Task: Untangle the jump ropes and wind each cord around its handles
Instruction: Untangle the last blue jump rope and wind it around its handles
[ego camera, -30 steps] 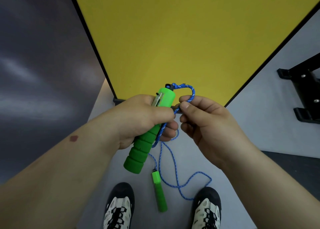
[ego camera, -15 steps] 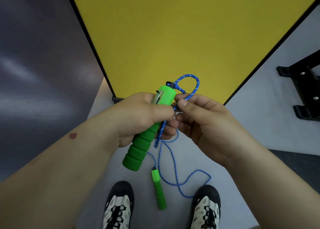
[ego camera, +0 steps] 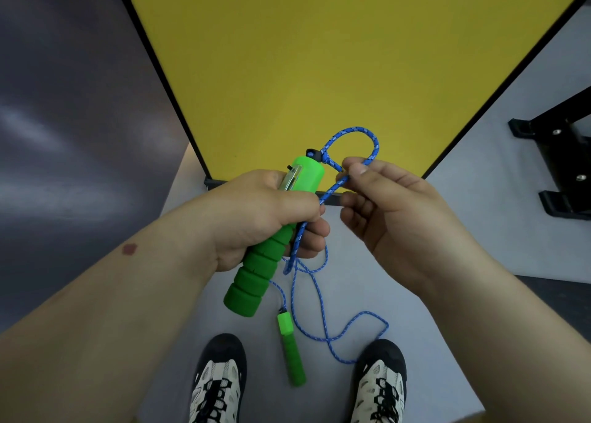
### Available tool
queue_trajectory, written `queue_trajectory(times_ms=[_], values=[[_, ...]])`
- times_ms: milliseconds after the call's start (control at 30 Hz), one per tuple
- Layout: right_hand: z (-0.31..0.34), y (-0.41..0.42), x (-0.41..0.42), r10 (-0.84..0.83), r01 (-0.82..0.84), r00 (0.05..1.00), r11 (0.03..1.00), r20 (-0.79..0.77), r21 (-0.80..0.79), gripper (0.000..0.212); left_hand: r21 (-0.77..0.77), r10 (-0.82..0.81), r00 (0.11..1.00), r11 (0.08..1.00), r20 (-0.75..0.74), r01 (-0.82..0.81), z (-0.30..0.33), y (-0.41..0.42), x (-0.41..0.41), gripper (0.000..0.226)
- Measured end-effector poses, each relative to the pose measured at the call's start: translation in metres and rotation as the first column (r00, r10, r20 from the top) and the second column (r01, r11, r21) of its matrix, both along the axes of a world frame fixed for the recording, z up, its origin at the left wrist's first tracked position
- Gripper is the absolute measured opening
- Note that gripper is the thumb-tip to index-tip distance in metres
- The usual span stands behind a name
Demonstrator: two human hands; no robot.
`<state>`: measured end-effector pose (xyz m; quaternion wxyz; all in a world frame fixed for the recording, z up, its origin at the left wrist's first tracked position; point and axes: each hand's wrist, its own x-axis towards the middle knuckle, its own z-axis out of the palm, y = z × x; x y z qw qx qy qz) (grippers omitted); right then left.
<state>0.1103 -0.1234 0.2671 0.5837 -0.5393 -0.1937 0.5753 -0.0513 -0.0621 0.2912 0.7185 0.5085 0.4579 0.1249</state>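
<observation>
Gripping the ribbed green foam handle (ego camera: pixel 256 259), the left hand (ego camera: pixel 256 218) steadies it while the right hand (ego camera: pixel 393 218) pinches a loop of thin blue braided cord (ego camera: pixel 351 135) by its cap, which, if pulled tight, may knot instead of winding.

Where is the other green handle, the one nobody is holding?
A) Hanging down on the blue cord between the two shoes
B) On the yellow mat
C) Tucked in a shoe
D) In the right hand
A: the second green handle dangles from the blue cord between the shoes, while the left hand grips the first handle.
</observation>
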Motion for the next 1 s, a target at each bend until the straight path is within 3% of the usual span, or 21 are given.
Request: queue_trajectory(times_ms=[67, 200, 400, 533, 667, 833, 900, 1000], values=[[-0.001, -0.002, -0.005, 0.104, -0.104, 0.994, 0.995, 0.029, 0.007, 0.008, 0.006, -0.004, 1.000, 1.000, 0.008, 0.004, 0.001, -0.001, 0.001, 0.004], [-0.002, -0.004, -0.007, 0.133, -0.134, 0.986, 0.991, 0.097, 0.008, 0.008, 0.035, -0.043, 0.999, 0.998, -0.011, 0.044, 0.001, -0.001, 0.001, 0.008], [0.003, -0.006, -0.004, 0.326, -0.332, 0.930, 0.943, 0.171, 0.006, 0.023, 0.043, -0.186, 0.982, 0.981, -0.037, 0.187, -0.002, -0.002, -0.001, 0.008], [0.007, -0.003, -0.002, 0.249, -0.259, 0.954, 0.965, 0.167, 0.042, 0.023, -0.016, -0.222, 0.974, 0.975, 0.051, 0.223, -0.003, -0.001, -0.003, 0.016], [0.010, 0.001, 0.003, 0.123, -0.130, 0.989, 0.989, 0.084, 0.073, 0.026, -0.052, -0.258, 0.966, 0.964, 0.032, 0.260, -0.005, -0.002, -0.005, 0.015], [0.008, -0.002, 0.002, 0.173, -0.170, 0.984, 0.982, -0.043, 0.080, 0.016, 0.019, -0.205, 0.979, 0.978, -0.022, 0.205, -0.003, -0.004, -0.001, 0.009], [0.005, -0.003, 0.001, 0.213, -0.211, 0.976, 0.976, -0.038, 0.050, 0.021, 0.020, -0.163, 0.987, 0.986, -0.007, 0.163, -0.004, -0.002, -0.001, 0.008], [0.001, -0.002, 0.000, 0.190, -0.190, 0.982, 0.982, -0.006, 0.009, 0.007, 0.001, -0.141, 0.990, 0.990, 0.014, 0.141, -0.004, -0.001, -0.001, 0.007]])
